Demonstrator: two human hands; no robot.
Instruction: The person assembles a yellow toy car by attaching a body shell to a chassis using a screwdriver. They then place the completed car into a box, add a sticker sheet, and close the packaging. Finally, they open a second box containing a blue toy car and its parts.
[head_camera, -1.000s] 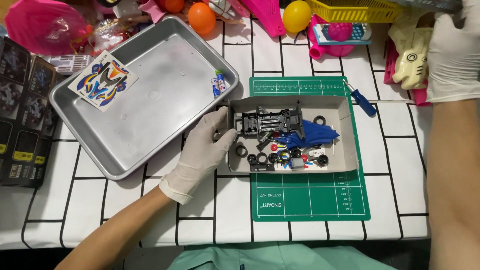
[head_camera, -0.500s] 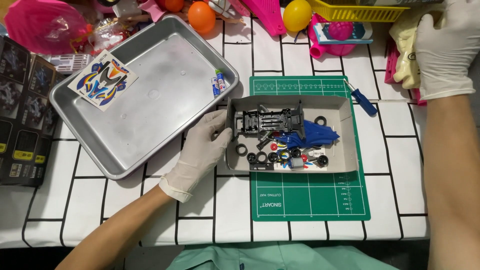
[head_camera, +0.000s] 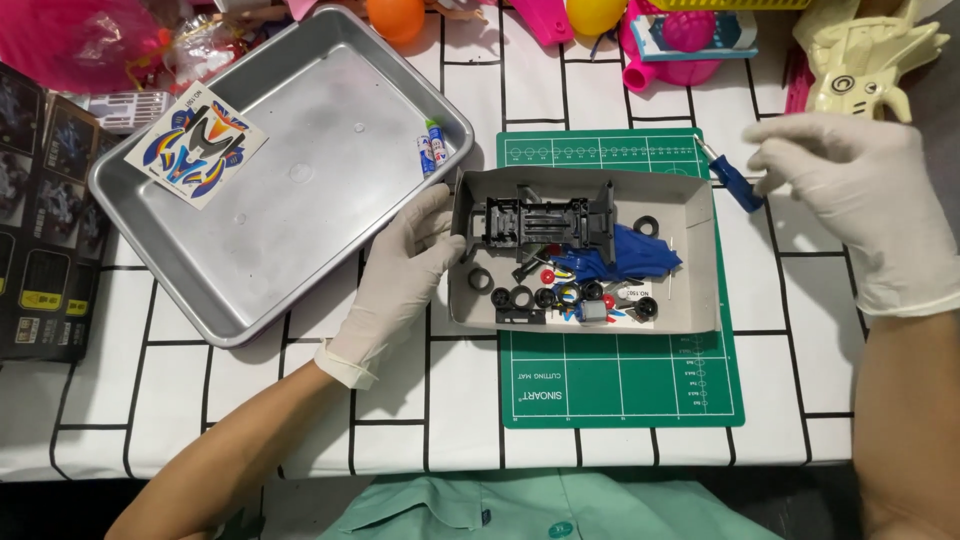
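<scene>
I am pressing my left hand (head_camera: 405, 280), gloved in white, against the left wall of the shallow grey cardboard box (head_camera: 700, 215), fingers spread and curled on the rim rather than clamped around anything, so the box is staying put on the green cutting mat (head_camera: 620, 385) while I work. My right hand (head_camera: 855, 200), also gloved, is hovering off the box's upper right corner with the fingers loosely bent and held apart; the fingertips are reaching toward the blue-handled screwdriver (head_camera: 735, 182) lying at an angle at the mat's edge, just beside the box, and I cannot tell whether they are touching it yet. Inside the box the black toy car chassis (head_camera: 545, 220) is sitting at the top, a blue body shell (head_camera: 625, 255) is lying to its right, and the small black wheels (head_camera: 545, 297) and other tiny parts are gathered along the bottom, kept there by the walls so nothing rolls off. To the left of the box the metal baking tray (head_camera: 290, 250) is lying tilted on the counter (head_camera: 250, 400), carrying a sticker sheet (head_camera: 195, 145) near its far corner and a small tube (head_camera: 433, 147) against its right rim. Bright plastic toys are crowding the far edge, among them a pale yellow toy gun (head_camera: 865, 55) beyond my right hand.
</scene>
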